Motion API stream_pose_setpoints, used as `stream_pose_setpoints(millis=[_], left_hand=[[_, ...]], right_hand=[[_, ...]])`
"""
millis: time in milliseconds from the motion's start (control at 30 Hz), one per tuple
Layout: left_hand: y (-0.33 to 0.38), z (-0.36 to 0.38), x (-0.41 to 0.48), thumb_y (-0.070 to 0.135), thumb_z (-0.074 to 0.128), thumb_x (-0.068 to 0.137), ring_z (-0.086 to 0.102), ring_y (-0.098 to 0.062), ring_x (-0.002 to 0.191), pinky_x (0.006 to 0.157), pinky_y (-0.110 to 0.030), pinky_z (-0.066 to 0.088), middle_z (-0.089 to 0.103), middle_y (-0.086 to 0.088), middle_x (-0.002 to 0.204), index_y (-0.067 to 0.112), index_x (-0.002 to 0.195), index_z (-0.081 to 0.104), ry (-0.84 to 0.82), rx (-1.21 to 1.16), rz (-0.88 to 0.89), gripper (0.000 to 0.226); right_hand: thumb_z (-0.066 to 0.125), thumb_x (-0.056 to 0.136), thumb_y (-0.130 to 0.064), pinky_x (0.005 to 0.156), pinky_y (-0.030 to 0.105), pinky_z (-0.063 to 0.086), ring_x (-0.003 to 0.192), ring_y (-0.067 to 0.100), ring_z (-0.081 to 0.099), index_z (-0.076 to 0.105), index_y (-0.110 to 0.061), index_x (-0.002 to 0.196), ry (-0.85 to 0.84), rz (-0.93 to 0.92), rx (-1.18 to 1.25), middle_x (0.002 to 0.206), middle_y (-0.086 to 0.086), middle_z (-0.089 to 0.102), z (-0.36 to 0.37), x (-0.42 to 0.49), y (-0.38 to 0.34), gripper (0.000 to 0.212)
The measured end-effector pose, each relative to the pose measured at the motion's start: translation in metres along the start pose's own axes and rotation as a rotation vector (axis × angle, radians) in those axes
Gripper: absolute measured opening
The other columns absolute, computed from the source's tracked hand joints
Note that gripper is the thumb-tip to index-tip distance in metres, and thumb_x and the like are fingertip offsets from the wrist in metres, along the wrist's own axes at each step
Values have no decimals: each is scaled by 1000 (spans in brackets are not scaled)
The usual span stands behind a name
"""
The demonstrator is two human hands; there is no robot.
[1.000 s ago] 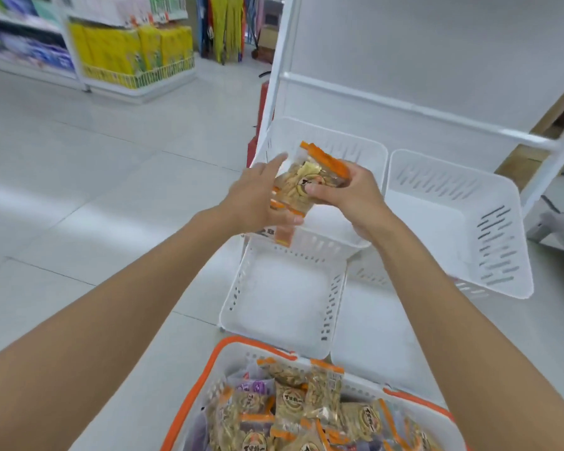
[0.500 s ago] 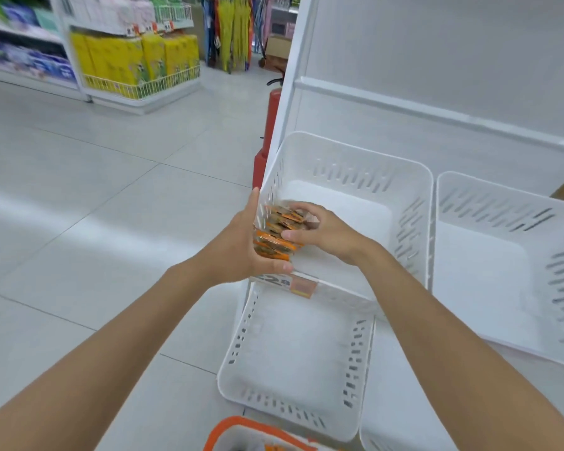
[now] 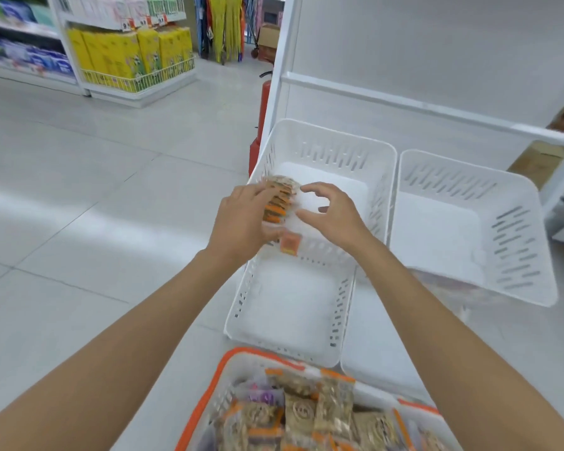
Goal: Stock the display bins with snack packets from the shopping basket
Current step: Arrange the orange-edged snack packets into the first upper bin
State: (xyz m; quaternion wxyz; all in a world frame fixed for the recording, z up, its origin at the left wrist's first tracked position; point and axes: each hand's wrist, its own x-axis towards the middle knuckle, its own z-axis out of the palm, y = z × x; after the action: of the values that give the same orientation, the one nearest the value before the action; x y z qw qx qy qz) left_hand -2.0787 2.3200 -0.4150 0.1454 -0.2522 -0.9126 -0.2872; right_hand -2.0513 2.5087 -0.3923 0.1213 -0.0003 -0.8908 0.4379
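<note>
Standing the stack of snack packets [image 3: 279, 203] on edge at the front-left of the upper-left display bin [image 3: 332, 154] is the risky bit.

Grip state:
- Your left hand [image 3: 241, 219] wraps the stack from the outer side, fingers curled over its top edge, holding it close to the bin's left wall.
- Your right hand [image 3: 334, 216] is spread with the fingers arched. It sits just beside the stack and looks apart from it, with a gap showing.
- I can't tell whether the stack's lower edge is resting on the bin floor; it's blurred.

What could go wrong, in my judgement:
- If you let go with the left hand before the right hand braces the free side, the packets will likely fan out and slump flat across the bare floor. Film wrappers are slick and nothing else props them.
- If you squeeze too hard from one side only, the middle packets may squirt out upward.
- The stack sits near the front rim, right above the orange price tag [image 3: 290, 244]. One that slips forward would drop into the lower bin [image 3: 238, 307], which is the wrong place.
- The upper bins look tilted toward you, so loose packets will tend to slide to the front lip.

The shopping basket [image 3: 223, 362] holds plenty more packets [image 3: 306, 415], and the upper-right bin [image 3: 515, 249] shows no stock. The job is barely begun.
</note>
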Motion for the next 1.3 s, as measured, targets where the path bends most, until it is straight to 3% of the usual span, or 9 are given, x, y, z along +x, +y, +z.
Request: stream_pose_setpoints(millis=[367, 500, 600, 767, 900, 1000, 1100, 1200, 1300], left_hand=[[28, 49, -200, 34, 80, 78, 59, -13, 86, 81, -28, 53, 62, 4, 109, 19, 112, 65, -419, -388, -243, 40], [37, 62, -237, 29, 81, 79, 62, -12, 79, 76, -31, 55, 66, 3, 100, 22, 103, 67, -468, -423, -283, 28], [45, 72, -256, 28, 79, 82, 61, -14, 86, 86, -35, 53, 62, -2, 118, 21, 115, 63, -573, -402, -290, 38], [66, 79, -277, 47, 81, 74, 42, -20, 137, 108, -35, 40, 40, 0, 152, 22, 151, 32, -783, -315, -237, 94], [86, 81, -281, 44, 86, 68, 46, -16, 130, 94, -25, 37, 47, 7, 141, 29, 152, 25, -723, -396, -220, 105], [88, 80, -273, 37, 84, 74, 59, -28, 113, 78, -30, 46, 63, 1, 110, 31, 123, 55, -542, -487, -324, 57], [78, 79, -270, 36, 81, 78, 59, -32, 116, 89, -40, 53, 55, -11, 136, 18, 148, 36, -560, -670, -600, 85], [78, 79, -274, 27, 77, 82, 50, -25, 129, 88, -41, 58, 28, -7, 158, 21, 157, 11, -615, -960, -839, 100], [84, 79, -276, 14, 68, 90, 32, -28, 143, 86, -44, 59, 7, -3, 164, 23, 157, 4, -603, -1115, -942, 93]], right_hand=[[68, 91, -24, 75, 16, 42, 88, 7, 54, 63, -22, 112, -529, 327, -175, 96, -20, 52, 11, -269, 93, 22], [66, 81, -62, 72, 28, 43, 86, 18, 55, 55, -22, 99, -651, 505, -295, 92, -3, 55, 20, -318, 114, 46], [73, 66, -69, 76, 33, 48, 91, 24, 58, 57, -17, 111, -670, 460, -386, 99, 5, 60, 35, -340, 116, 71], [81, 77, -40, 63, 31, 34, 70, 15, 38, 47, -16, 92, -507, 376, -273, 81, 3, 47, 39, -340, 102, 44], [75, 83, -21, 55, 27, 32, 59, 13, 35, 45, -17, 91, -351, 251, -46, 72, -2, 41, 25, -329, 80, 32], [80, 80, -28, 73, 26, 47, 85, 9, 55, 51, -24, 119, -285, 234, 48, 103, -5, 57, 1, -317, 75, 49], [82, 76, -38, 103, 35, 42, 125, 15, 47, 37, -33, 144, -473, 349, -115, 140, -4, 45, -28, -325, 102, 82], [80, 77, -38, 115, 45, 27, 137, 24, 35, 46, -27, 143, -801, 360, -518, 148, 3, 40, -23, -350, 130, 75], [82, 77, -25, 110, 30, 30, 121, 19, 41, 64, -18, 117, -621, 275, -424, 131, 2, 47, -10, -359, 137, 44]])
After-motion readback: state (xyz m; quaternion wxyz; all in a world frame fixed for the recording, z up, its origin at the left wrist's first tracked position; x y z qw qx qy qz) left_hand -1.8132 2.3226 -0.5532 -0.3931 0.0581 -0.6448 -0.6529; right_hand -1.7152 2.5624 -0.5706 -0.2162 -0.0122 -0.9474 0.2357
